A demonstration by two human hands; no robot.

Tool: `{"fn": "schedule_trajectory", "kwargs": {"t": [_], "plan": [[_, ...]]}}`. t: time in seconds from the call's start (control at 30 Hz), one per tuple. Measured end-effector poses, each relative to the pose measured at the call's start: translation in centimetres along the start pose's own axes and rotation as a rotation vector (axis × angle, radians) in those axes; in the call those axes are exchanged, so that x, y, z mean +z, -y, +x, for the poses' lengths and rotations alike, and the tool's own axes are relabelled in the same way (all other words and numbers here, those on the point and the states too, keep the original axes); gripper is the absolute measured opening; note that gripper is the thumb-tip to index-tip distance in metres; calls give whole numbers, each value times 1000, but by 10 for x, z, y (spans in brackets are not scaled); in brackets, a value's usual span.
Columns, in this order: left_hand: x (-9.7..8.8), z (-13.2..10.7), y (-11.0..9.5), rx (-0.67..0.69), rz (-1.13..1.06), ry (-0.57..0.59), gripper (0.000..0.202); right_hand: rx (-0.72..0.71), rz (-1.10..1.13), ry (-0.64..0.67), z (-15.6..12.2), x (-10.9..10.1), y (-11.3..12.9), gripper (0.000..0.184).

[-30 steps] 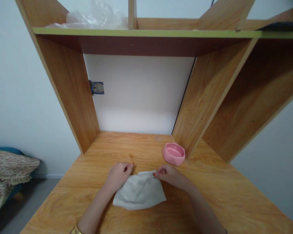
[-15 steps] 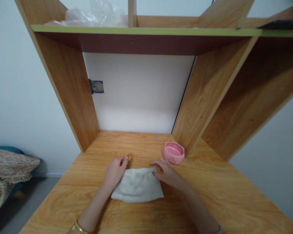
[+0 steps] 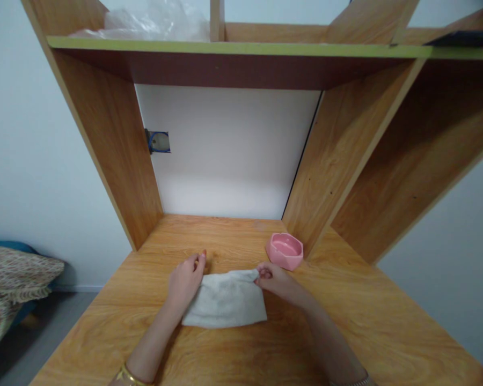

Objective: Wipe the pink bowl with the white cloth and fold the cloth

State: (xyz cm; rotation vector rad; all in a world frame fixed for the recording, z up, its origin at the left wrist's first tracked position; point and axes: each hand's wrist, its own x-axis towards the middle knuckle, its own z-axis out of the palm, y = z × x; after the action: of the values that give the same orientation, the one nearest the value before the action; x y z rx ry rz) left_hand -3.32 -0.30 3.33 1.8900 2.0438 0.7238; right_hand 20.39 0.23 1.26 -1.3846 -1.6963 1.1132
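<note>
A whitish cloth (image 3: 227,301) lies spread on the wooden desk, its top edge slightly rumpled. At its upper right corner my right hand (image 3: 277,281) pinches the fabric between thumb and fingers. My left hand (image 3: 185,283) rests at the upper left side of the cloth, fingers curled and one fingertip pointing up. It covers that corner, so the exact grip there is partly hidden. Just beyond my right hand stands a pink hexagonal ashtray-like dish (image 3: 285,251).
The wooden desk (image 3: 386,332) runs under a shelf (image 3: 241,48) with a green edge. Upright panels (image 3: 108,145) rise on both sides. Clear plastic (image 3: 156,24) lies up on the shelf. An open socket box (image 3: 160,142) is in the back wall. A patterned cover (image 3: 20,268) hangs at left.
My right hand's fingers have closed on the cloth's upper right corner, lifting that edge a little. My left hand has shifted slightly left and away from me. The dish stays put.
</note>
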Motion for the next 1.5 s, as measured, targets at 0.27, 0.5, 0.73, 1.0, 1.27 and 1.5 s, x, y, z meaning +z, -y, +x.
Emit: {"fn": "schedule_trajectory", "kwargs": {"t": [0.27, 0.5, 0.73, 1.0, 1.27, 1.5], "plan": [[2, 2, 3, 158, -411, -190, 43, -304, -126, -383, 0, -15, 23, 17], [2, -4, 2, 336, -480, -347, 32, -369, -105, -425, -3, -17, 28, 13], [-2, -9, 7, 321, -481, -158, 35, -358, -155, -308, 1, -26, 17, 5], [7, -2, 3, 318, -236, -27, 21, -311, -219, -329, 4, -36, 4, 11], [23, 5, 15, 389, -46, -67, 32, -138, -125, -407, 9, -25, -8, 19], [15, 2, 6, 382, -76, -118, 12, -57, -121, -362, 11, -25, -15, 25]]}}
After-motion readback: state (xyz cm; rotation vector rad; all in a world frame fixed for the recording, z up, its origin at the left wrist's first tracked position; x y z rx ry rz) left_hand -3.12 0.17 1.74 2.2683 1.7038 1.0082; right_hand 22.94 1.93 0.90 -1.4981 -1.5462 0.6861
